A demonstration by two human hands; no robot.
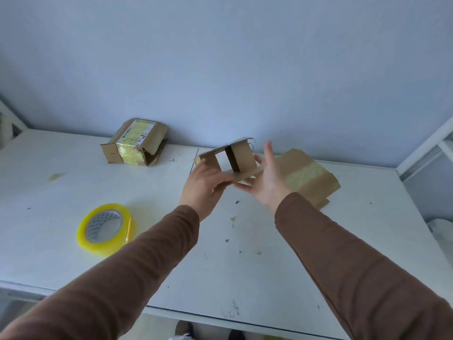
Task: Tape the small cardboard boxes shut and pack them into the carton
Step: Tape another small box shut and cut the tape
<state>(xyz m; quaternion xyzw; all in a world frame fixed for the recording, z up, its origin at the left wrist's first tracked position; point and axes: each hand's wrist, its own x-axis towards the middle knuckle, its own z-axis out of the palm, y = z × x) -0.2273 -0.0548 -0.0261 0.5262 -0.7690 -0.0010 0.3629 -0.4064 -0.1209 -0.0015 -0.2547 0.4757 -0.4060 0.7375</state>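
left hand (pixel 203 185) gripping the open small cardboard box (pixel 231 159) above the white table (pixel 171 241), right hand (pixel 266 180) cradling it, fingers straight, tape roll (pixel 106 229) lying left

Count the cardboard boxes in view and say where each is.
3. A taped box sits at the table's far left by the wall; an open box is held in both hands; a flattened box lies right of them. None seem hidden.
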